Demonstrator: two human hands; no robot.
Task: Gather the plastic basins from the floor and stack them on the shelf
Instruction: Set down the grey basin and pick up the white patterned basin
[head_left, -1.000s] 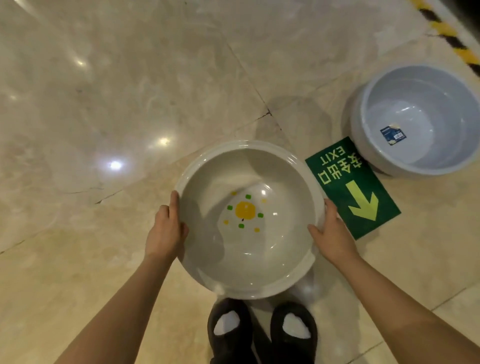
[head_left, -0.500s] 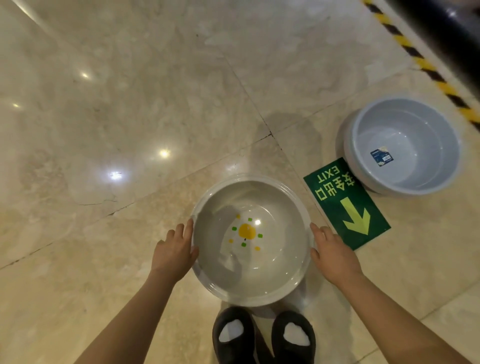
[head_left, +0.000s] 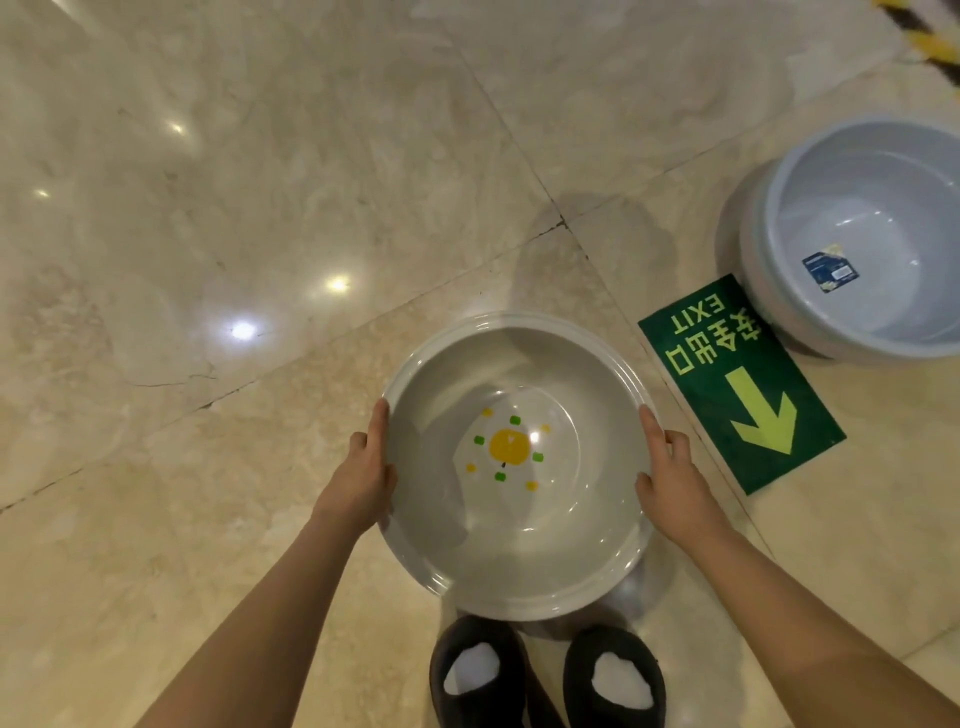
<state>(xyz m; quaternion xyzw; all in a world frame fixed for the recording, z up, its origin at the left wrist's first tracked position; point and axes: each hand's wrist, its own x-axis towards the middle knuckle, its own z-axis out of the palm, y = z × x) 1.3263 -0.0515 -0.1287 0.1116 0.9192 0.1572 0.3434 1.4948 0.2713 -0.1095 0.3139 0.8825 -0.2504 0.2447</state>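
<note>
Gripped at opposite rims by the left hand (head_left: 363, 480) and right hand (head_left: 675, 486) to keep it level, a white basin (head_left: 519, 525) hangs above the marble floor (head_left: 234, 208), while a grey basin (head_left: 872, 244) waits beyond the right hand, past a green exit sign (head_left: 748, 384)

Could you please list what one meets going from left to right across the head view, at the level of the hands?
Left hand → white basin with the yellow dot print → right hand → green EXIT floor sign → light blue basin.
</note>
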